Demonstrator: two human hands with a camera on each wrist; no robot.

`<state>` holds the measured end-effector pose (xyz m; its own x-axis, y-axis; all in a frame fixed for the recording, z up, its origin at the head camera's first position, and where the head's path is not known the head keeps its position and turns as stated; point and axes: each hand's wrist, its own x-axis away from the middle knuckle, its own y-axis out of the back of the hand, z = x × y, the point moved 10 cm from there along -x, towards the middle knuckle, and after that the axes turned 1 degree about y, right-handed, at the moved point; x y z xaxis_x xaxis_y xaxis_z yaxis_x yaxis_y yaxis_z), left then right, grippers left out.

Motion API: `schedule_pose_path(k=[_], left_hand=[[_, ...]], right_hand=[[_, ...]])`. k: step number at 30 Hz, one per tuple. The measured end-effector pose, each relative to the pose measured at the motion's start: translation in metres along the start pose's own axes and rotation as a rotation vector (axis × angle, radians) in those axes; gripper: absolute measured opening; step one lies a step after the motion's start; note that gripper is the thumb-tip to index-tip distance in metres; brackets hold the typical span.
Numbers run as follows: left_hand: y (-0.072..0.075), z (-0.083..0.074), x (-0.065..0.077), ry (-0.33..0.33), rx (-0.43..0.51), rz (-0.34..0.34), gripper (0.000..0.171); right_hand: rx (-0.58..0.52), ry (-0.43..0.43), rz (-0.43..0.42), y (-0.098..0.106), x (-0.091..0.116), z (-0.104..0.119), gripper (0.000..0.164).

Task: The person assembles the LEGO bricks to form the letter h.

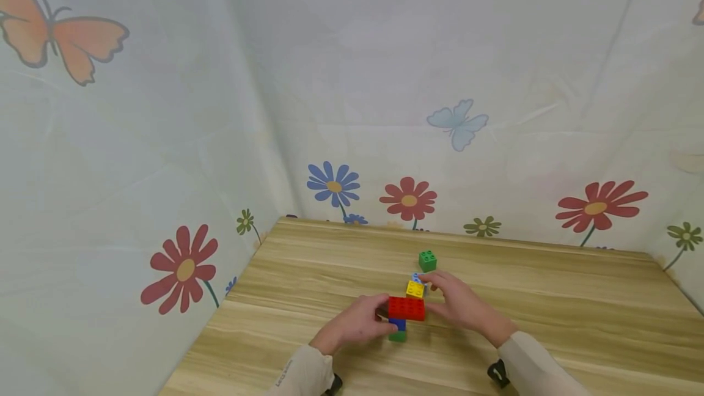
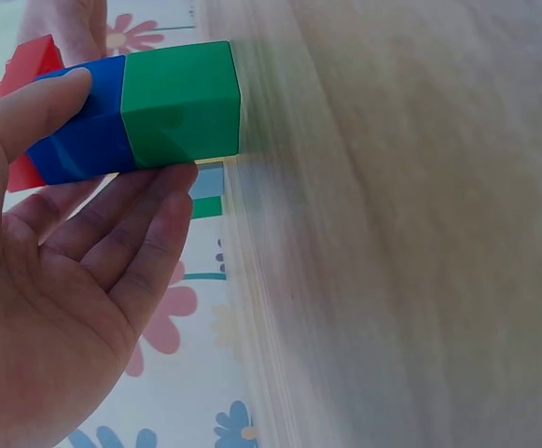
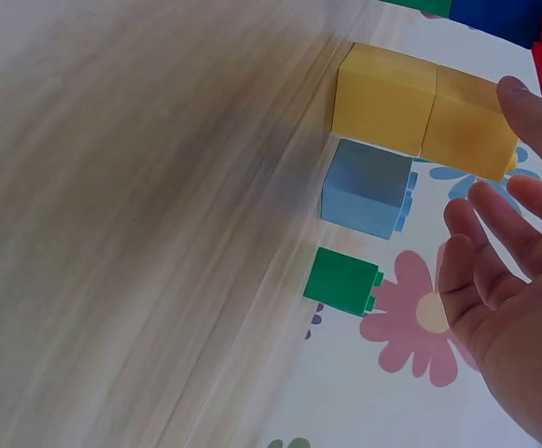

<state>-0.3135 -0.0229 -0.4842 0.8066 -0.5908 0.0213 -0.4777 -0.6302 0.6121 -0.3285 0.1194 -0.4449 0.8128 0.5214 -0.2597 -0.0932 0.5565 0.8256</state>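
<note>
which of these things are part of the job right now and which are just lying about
Seem part of the job:
red block, blue block and bottom green block, stacked, held by the left hand
yellow stack, right hand close by

Probably just lying about:
light blue block
far green block

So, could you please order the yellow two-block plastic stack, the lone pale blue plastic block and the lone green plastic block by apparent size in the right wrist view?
1. Yellow two-block plastic stack
2. Lone pale blue plastic block
3. Lone green plastic block
Nearness may exaggerate these differences.
</note>
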Motion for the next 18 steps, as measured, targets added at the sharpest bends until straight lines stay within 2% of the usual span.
schedule_pose_path(k=[11,18], left_hand=[[0.0015,-0.0006,0.0006,0.0,-0.01,-0.001,0.031],[0.0033,0.0017,0.0006,0.024,0.009,-0.001,0.03]], right_hand=[[0.0,-0.022,0.029,-0.0084,-0.0061,-0.0038,0.052],[-0.01,-0.031,0.037,-0.0098,-0.0098,-0.005,0.048]])
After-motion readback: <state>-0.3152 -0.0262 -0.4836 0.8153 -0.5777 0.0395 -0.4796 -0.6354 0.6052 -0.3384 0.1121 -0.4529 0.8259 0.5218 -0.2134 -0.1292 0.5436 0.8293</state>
